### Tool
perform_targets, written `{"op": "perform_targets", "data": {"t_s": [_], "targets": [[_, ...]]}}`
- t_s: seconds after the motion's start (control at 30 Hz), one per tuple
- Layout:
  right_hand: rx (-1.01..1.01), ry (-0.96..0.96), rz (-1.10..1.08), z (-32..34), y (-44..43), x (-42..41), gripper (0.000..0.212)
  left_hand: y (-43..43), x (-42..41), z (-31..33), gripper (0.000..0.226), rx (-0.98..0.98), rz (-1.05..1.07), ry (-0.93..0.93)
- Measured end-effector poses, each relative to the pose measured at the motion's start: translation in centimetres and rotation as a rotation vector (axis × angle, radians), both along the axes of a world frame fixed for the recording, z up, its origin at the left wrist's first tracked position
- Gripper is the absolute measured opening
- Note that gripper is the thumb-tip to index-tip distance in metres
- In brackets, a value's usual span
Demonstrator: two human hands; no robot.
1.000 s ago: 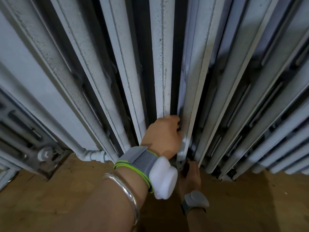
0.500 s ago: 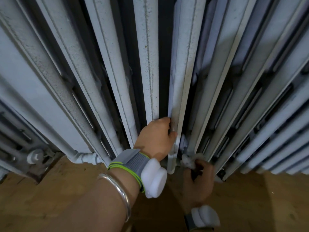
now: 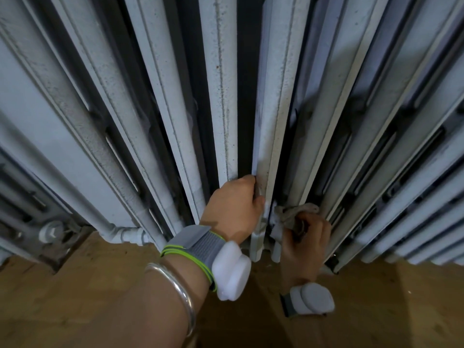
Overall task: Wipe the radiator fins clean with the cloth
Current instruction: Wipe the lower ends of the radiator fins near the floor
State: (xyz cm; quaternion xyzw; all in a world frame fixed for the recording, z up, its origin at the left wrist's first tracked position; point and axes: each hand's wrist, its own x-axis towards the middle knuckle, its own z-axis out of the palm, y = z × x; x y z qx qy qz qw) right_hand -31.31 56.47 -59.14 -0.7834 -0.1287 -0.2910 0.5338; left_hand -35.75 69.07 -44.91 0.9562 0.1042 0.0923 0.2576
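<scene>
Wiping the low end of one gap looks like the step in hand. Nearest, at seven o'clock of the view, a plain silver metal bangle [image 3: 175, 292] rings the left forearm. Just beyond it is a grey woven wristband with lime-green edging and a white plastic puck [image 3: 232, 270].

Past that, the left hand [image 3: 233, 209] has its fingers curled round the edge of a tall pale-grey painted metal fin [image 3: 273, 121], bracing low down. At its four o'clock the right hand [image 3: 305, 243] is clamped on a crumpled beige cloth [image 3: 292, 213]. The cloth is bunched against the dark gap between that fin and its neighbouring grey fin [image 3: 334, 121], just above the brown wooden floor [image 3: 75, 297].

To do this well, I would keep the wad small enough to slide into the gap and press it flat to the fin's side face. Then draw it in one long pass toward twelve o'clock, so the dirt lifts rather than smears. The bracing fingers lie close to that path and may need to shift. Farther up, the fin fronts show dark speckling, so turning the cloth to a fresh face seems wise.
</scene>
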Motion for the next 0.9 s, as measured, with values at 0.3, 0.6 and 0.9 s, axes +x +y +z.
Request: {"op": "perform_targets", "data": {"t_s": [0.3, 0.6, 0.9], "targets": [[-0.055, 0.267, 0.028, -6.3, -0.3, -0.8, 0.024, -0.4, 0.2, -0.3, 0.019, 0.062, 0.024, -0.002], [0.268, 1.103, -0.013, -11.4, -0.9, -0.8, 0.022, -0.4, 0.3, -0.5, 0.021, 0.026, 0.029, 0.014], [0.640, 1.319, -0.003, -8.5, -0.5, 1.1, 0.020, -0.8, 0.2, -0.2, 0.020, 0.034, 0.042, 0.008]]}}
